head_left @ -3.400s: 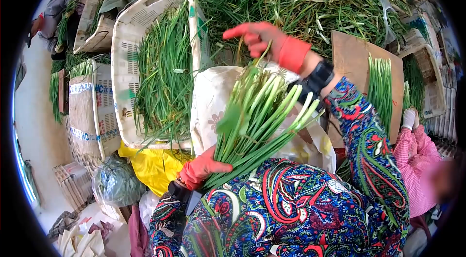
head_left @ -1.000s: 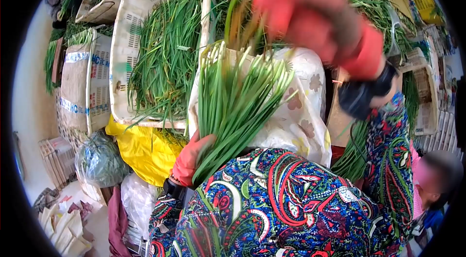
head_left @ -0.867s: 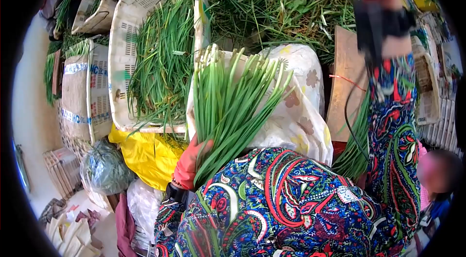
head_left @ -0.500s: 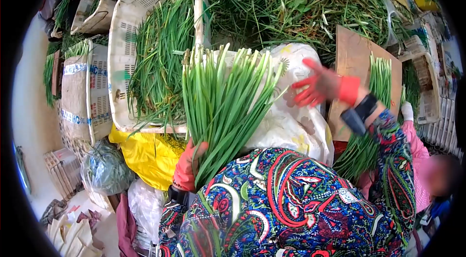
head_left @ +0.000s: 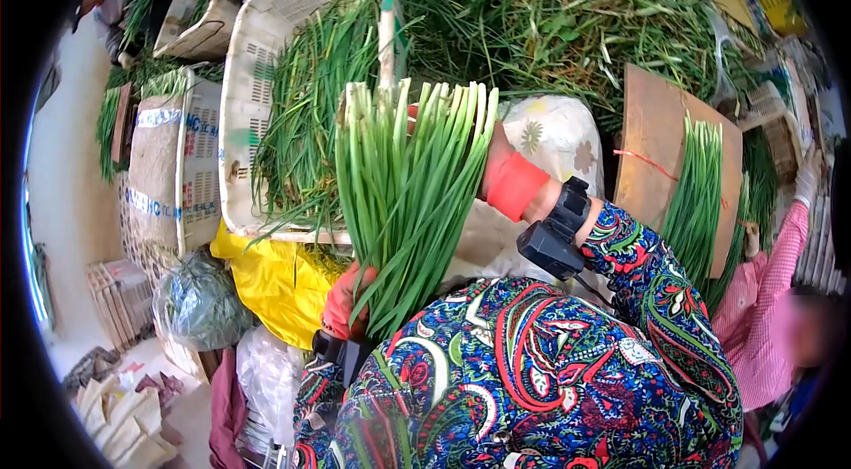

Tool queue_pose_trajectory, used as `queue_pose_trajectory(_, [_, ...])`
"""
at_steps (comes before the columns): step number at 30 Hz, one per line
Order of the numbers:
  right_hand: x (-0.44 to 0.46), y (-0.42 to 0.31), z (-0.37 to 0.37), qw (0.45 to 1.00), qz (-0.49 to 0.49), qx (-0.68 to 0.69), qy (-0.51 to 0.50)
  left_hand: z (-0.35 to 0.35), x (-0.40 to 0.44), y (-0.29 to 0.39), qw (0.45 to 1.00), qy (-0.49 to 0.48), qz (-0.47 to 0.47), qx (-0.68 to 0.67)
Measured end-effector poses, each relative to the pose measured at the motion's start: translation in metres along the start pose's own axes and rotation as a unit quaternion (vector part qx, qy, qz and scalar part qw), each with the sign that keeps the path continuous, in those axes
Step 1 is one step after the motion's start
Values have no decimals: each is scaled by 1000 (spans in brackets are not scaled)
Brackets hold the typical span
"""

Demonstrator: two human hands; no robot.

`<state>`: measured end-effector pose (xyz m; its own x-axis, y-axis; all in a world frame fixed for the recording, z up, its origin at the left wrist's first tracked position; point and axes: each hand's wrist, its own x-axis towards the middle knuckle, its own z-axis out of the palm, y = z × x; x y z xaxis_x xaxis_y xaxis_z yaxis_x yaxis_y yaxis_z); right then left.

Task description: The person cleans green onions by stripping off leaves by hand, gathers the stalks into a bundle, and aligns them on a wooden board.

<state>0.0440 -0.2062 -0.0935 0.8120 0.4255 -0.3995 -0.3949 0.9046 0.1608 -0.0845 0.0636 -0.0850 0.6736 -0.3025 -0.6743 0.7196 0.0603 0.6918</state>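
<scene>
A thick bunch of garlic chives stands upright in front of me, its pale cut ends at the top and green leaves fanning down to my patterned top. Low on the left side of the bunch, my left hand, in a red glove, is closed around the leaves. My right hand, also red-gloved, reaches in from the right behind the upper stems. Its fingers are mostly hidden there; a bit of red shows between the stalks. Behind the bunch lies a white flowered plastic sheet.
A white crate of loose chives stands at left, above a yellow bag. A big heap of chives fills the back. On the right, a brown board carries a tied-looking chive bundle, beside a person in a pink sleeve.
My right hand has moved left from open air to behind the bunch. The bunch's top looks narrower and more even. The person in pink has stretched an arm upward.
</scene>
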Motion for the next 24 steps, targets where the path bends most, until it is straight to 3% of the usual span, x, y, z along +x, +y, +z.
queue_pose_trajectory(1, [8,-4,1,1000,4,8,-29,-5,-2,-2,992,2,46,115])
queue_pose_trajectory(2, [27,-21,-12,974,115,74,-182,-7,-4,-3,969,3,90,230])
queue_pose_trajectory(3, [27,-40,3,977,163,-7,-141,-1,-1,2,992,-29,37,121])
queue_pose_trajectory(4, [23,-54,25,965,90,-150,-195,5,2,7,999,-48,-23,3])
queue_pose_trajectory(5, [20,-73,48,931,-52,-347,-101,11,5,12,990,-54,-85,-103])
queue_pose_trajectory(6, [18,-83,68,902,-212,-369,69,16,6,14,987,-71,-80,-118])
queue_pose_trajectory(7, [12,-106,80,880,-252,-399,47,19,7,15,984,-87,-75,-134])
queue_pose_trajectory(8, [-10,-114,92,832,-279,-479,-41,36,3,30,977,-102,-75,-169])
queue_pose_trajectory(9, [-33,-107,105,770,-268,-568,-113,38,3,33,977,-105,-71,-170])
queue_pose_trajectory(11, [-64,-76,123,619,-145,-758,-147,41,4,34,977,-109,-66,-173])
queue_pose_trajectory(13, [-67,-62,104,249,-226,-892,-302,44,5,36,977,-115,-59,-168])
queue_pose_trajectory(14, [-70,-48,97,169,-200,-929,-261,49,4,42,977,-120,-53,-167])
queue_pose_trajectory(16, [-63,-39,72,163,-222,-925,-262,51,7,49,977,-121,-90,-152])
queue_pose_trajectory(20, [-55,-36,55,192,-220,-922,-253,67,7,58,980,-145,-54,-123])
queue_pose_trajectory(23, [-46,-48,66,295,-120,-902,-291,67,6,56,980,-135,-62,-132])
queue_pose_trajectory(24, [-39,-56,60,358,-82,-879,-304,68,6,56,982,-129,-66,-123])
